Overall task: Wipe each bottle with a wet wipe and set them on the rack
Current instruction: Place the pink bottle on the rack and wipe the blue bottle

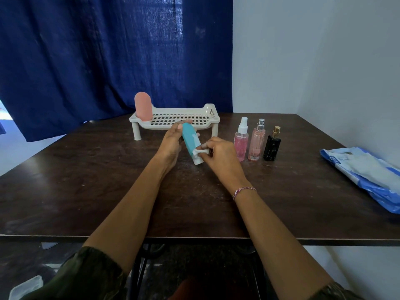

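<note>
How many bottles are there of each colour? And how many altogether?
Pink bottles: 3
Teal bottle: 1
Black bottle: 1
Total: 5

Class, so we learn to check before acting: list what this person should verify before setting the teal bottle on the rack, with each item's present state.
1. Grip on the teal bottle: ok, the left hand holds its upper end.
2. Contact: ok, the right hand pinches the wipe against the white cap end.
3. Whole bottle wiped: cannot tell.
4. Room on the rack: ok, only the pink bottle stands there, in its left corner.
5. Other bottles done: not ok, three spray bottles stand on the table.
</note>
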